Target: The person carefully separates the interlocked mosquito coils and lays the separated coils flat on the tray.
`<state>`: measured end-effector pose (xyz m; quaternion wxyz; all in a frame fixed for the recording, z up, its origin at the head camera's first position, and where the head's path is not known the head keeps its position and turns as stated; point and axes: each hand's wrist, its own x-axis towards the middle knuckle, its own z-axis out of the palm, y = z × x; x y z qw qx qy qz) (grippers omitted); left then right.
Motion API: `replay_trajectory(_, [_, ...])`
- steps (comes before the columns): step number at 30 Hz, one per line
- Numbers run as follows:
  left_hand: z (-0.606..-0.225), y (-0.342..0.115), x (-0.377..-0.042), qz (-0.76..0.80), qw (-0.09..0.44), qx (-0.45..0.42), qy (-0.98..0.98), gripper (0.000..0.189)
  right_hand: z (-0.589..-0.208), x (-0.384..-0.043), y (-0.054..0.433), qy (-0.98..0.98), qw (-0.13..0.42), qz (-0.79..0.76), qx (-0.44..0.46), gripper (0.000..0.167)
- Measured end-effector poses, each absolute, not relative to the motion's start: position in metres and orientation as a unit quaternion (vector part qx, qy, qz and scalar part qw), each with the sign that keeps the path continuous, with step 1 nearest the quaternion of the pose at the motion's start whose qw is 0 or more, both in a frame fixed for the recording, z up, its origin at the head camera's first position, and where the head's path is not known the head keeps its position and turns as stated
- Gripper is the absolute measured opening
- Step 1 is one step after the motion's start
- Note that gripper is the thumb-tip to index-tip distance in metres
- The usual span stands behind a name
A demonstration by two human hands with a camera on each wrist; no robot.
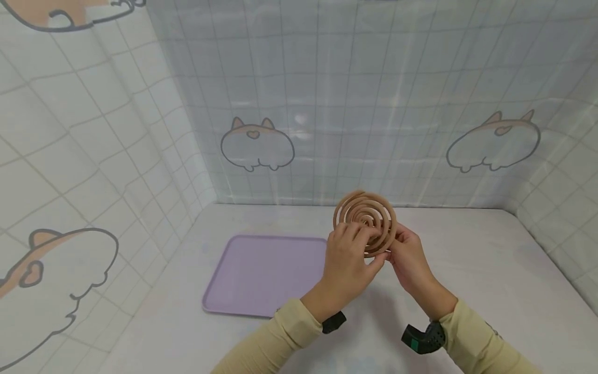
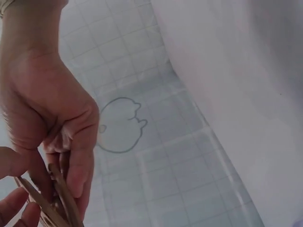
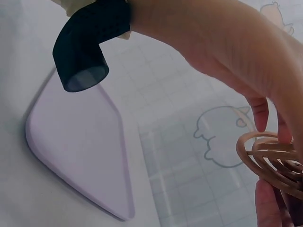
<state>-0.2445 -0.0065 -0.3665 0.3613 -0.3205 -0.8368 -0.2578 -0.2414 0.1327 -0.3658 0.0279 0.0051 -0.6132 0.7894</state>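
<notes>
Both hands hold a brown spiral coil (image 1: 357,200) with spaced, concentric-looking turns, raised above the table and tilted so its flat face shows in the head view. My left hand (image 1: 345,254) reaches across the coil's lower front, fingers bent over its turns and thumb near the bottom rim. At the coil's right edge, my right hand (image 1: 411,259) pinches the rim between thumb and fingers. In the left wrist view the coil (image 2: 66,198) appears edge-on among the left hand's fingers (image 2: 78,175). The right wrist view catches the coil's looped turns (image 3: 251,163) at its right side.
A shallow lilac tray (image 1: 266,275) lies on the white table (image 1: 467,270), left of and partly behind the left forearm. White tile-patterned sheeting (image 1: 355,104) with cartoon animal drawings surrounds the table at the back and sides. Dark devices (image 1: 425,337) sit at both wrists.
</notes>
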Motion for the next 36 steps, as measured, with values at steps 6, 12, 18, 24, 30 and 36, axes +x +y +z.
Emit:
replay_trajectory(6, [-0.359, -0.013, -0.242, -0.301, 0.384, -0.321, -0.812, 0.025, -0.365, -0.243, 0.133, -0.603, 0.038, 0.797, 0.022, 0.008])
replay_trajectory(12, [-0.354, -0.02, -0.241, -0.339, 0.377, -0.315, -0.802, 0.026, -0.364, -0.244, 0.134, -0.602, 0.043, 0.797, 0.038, 0.009])
replay_trajectory(18, [-0.354, -0.021, -0.243, -0.356, 0.337, -0.346, -0.8, 0.033, -0.363, -0.243, 0.133, -0.61, 0.047, 0.791, 0.013, 0.005])
replay_trajectory(24, [-0.346, -0.033, -0.271, -0.45, 0.279, -0.265, -0.806, 0.048, -0.361, -0.244, 0.134, -0.627, 0.045, 0.778, 0.016, 0.01])
replay_trajectory(30, [-0.341, -0.052, -0.314, -0.616, -0.083, -0.21, -0.755, 0.065, -0.36, -0.242, 0.134, -0.63, 0.033, 0.776, 0.021, 0.008])
replay_trajectory(36, [-0.347, -0.055, -0.325, -0.683, -0.238, -0.195, -0.662, 0.036, -0.361, -0.24, 0.134, -0.638, 0.022, 0.77, 0.023, 0.009])
